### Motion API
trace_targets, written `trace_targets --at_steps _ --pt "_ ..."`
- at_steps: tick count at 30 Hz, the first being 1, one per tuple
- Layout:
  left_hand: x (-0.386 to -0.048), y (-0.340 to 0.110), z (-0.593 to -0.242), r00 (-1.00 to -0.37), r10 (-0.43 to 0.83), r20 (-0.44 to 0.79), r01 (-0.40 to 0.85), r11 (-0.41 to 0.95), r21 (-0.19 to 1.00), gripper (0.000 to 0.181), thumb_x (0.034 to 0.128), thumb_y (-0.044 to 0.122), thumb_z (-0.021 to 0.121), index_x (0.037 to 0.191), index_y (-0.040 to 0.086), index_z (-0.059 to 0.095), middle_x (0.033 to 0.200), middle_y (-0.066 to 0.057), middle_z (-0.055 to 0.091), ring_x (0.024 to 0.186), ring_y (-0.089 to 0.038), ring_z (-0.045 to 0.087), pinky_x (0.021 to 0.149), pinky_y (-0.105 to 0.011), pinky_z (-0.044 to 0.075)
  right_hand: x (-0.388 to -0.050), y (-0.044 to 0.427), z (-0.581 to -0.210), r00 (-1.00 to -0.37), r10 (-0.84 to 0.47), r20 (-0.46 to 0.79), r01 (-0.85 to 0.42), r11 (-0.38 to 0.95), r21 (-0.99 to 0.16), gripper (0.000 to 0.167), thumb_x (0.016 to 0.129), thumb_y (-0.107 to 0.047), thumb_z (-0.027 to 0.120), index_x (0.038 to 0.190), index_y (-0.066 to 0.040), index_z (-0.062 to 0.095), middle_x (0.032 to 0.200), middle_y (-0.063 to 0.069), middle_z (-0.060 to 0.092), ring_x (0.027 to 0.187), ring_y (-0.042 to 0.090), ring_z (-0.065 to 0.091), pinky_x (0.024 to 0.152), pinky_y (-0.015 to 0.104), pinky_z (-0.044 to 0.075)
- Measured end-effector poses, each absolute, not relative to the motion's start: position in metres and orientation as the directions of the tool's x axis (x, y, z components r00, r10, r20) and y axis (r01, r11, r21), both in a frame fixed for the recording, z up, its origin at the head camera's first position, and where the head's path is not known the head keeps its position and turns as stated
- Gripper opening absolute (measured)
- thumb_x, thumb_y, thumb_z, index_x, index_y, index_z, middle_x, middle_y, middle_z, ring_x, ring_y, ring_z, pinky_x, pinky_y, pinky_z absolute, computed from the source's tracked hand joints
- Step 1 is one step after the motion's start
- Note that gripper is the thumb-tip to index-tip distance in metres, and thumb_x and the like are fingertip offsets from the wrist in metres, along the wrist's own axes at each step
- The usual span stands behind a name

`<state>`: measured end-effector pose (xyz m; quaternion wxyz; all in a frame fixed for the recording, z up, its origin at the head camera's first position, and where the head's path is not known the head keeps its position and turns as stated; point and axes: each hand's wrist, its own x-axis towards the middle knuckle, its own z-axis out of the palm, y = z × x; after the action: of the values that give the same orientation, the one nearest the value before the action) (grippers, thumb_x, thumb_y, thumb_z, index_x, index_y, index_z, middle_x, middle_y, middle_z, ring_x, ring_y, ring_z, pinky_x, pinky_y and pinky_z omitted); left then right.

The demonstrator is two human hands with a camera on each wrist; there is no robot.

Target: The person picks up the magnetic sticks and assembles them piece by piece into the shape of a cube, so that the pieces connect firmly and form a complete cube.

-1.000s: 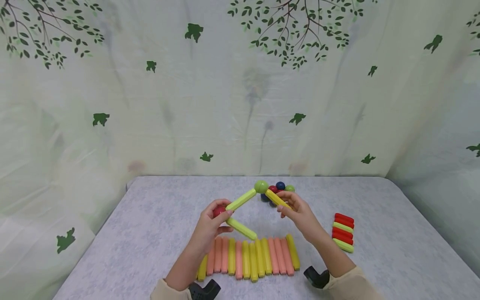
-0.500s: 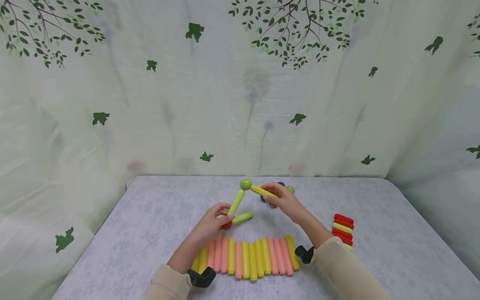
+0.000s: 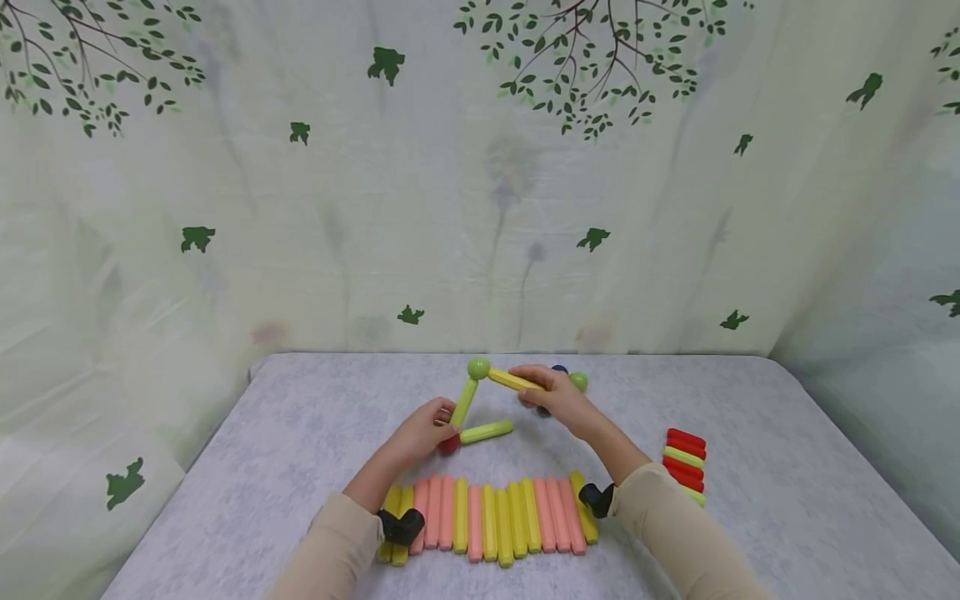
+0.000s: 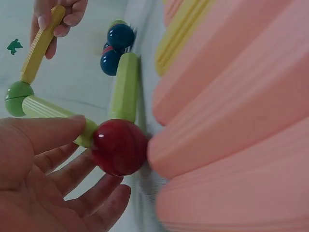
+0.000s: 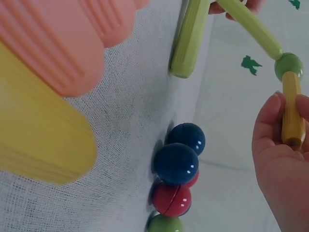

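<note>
At the left a beige cloth sleeve ends above a black, curved wrist device, which partly hides the first sticks of a side-by-side row of coral-pink and yellow ribbed sticks lying on the mottled grey tablecloth. Beyond that row, the left hand pinches a slanting light-green ribbed rod near its lower end, thumb on one side and fingers on the other. That end meets a glossy dark-red ball; whether the ball touches the cloth I cannot tell. The rod's upper end meets a glossy green ball, raised above the table. From the red ball a second light-green rod points rightward, its far end free. To the right of the green ball, a yellow ribbed rod touches it and slopes down into the right hand, whose thumb and fingers grasp its other end. Behind this hand sits a cluster of glossy dark-blue, red and green balls, partly hidden in the head view. Farther right, past the other beige sleeve, red and light-green short sticks lie side by side on the cloth
</note>
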<state>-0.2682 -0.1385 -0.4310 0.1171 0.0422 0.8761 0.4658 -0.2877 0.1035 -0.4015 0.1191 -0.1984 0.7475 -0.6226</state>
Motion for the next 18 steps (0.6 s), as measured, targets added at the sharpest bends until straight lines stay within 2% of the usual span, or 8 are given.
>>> trace_targets --at_steps 4,9,12,18 --pt "-0.277 -0.132 -0.42 -0.983 0.164 -0.088 0.013 0.531 0.847 0.044 0.0853 0.012 0.062 0.126 0.01 0.043 0.112 -0.009 0.053 0.102 -0.024 0.052 0.08 -0.038 0.046 -0.29 0.102 -0.402 -0.909 -0.415 0.04 -0.092 0.108 -0.99 0.036 0.09 -0.003 0.052 0.125 0.002 0.046 0.116 0.018 0.053 0.09 0.02 0.057 0.087 0.05 0.039" --pt "-0.294 -0.119 -0.411 -0.986 0.159 0.041 0.103 0.406 0.908 0.061 0.0842 0.018 0.064 0.136 0.021 0.033 0.117 -0.01 0.05 0.098 -0.025 0.053 0.079 -0.037 0.047 -0.297 0.102 -0.407 -0.921 -0.387 0.035 -0.068 0.071 -0.995 0.034 0.089 -0.004 0.055 0.121 0.003 0.049 0.114 0.015 0.054 0.096 0.026 0.057 0.09 0.052 0.036" --pt "-0.303 -0.115 -0.409 -0.981 0.183 0.067 0.131 0.366 0.922 0.059 0.0834 0.02 0.065 0.135 0.025 0.037 0.118 -0.009 0.048 0.097 -0.026 0.052 0.079 -0.037 0.046 -0.295 0.101 -0.403 -0.918 -0.395 0.046 -0.071 0.047 -0.996 0.034 0.088 -0.003 0.055 0.121 0.005 0.049 0.114 0.017 0.054 0.098 0.031 0.055 0.091 0.052 0.036" --pt "-0.313 -0.113 -0.412 -0.975 0.203 0.089 0.164 0.386 0.908 0.044 0.0819 0.016 0.066 0.123 0.02 0.051 0.112 -0.006 0.05 0.082 -0.023 0.053 0.071 -0.031 0.046 -0.294 0.101 -0.403 -0.904 -0.424 0.044 -0.069 0.043 -0.997 0.037 0.089 -0.008 0.055 0.124 0.004 0.048 0.116 0.018 0.053 0.094 0.022 0.058 0.092 0.051 0.035"
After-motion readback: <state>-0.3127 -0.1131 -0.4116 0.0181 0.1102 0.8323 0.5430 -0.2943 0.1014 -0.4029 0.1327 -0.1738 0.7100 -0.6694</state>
